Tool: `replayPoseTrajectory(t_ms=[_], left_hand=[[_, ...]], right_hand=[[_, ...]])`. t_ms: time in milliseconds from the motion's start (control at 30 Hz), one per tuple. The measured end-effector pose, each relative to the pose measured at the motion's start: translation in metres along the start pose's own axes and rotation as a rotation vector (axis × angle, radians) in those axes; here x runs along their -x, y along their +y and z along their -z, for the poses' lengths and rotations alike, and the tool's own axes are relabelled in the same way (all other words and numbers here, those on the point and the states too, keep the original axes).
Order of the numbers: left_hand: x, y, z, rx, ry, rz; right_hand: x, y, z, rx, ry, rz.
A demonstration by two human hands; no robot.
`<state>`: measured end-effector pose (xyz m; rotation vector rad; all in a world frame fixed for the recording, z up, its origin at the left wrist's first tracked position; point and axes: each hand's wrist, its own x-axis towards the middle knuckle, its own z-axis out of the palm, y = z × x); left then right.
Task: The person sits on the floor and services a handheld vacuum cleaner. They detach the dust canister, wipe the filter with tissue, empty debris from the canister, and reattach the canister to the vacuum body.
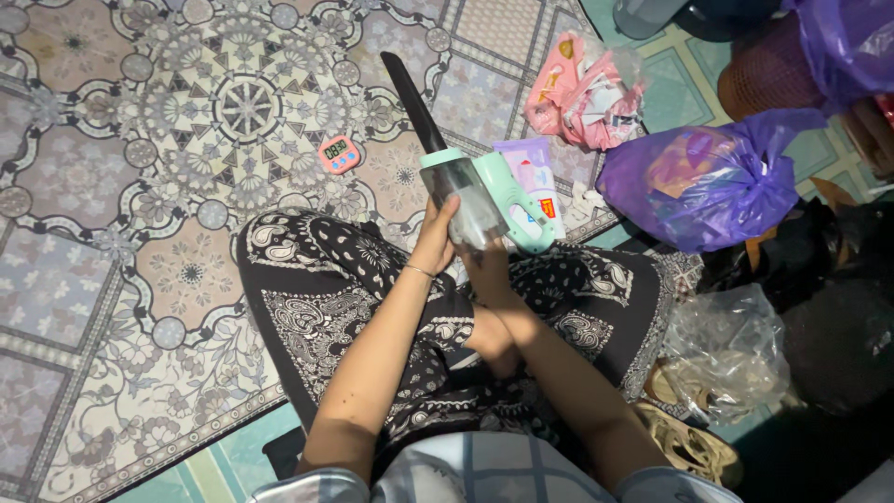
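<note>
So from my feed, the biggest thing is the patterned mat [140, 186] covering the floor, flat woven-looking stuff with round medallions, and it's wide open to the left and up top, loads of room to swing that way. The right side is the opposite: a purple plastic bag [708, 177] bulging and crinkly, a clear plastic bag [726, 349] below it, and a pink packet [582, 93] further up, all crowding the mat's edge. I'm sitting cross-legged in black paisley trousers [326, 298], soft cloth, filling the middle. The thing in hand is a small handheld vacuum [475, 191], held just above my knees: mint green plastic handle, see-through cylinder body, long black tapering nozzle pointing up-left over the mat. My left hand [436, 240] has its grip wrapped round the clear body from the left, and my right hand [486, 265] is clenched on it from underneath. Just behind it lies a lilac flat pack [531, 168]. Smallest bit: a pink little digital timer [339, 154] on the mat, well apart from everything.
</note>
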<state>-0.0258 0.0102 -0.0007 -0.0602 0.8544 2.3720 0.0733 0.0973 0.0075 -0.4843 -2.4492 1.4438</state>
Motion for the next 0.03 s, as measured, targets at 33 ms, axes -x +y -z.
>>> replayPoseTrajectory(t_ms=[33], left_hand=[[-0.0006,0.0003,0.0001,0.003,0.008,-0.012]], right_hand=[[-0.0012,-0.0045,0.0004,-0.033,0.003,0.004]])
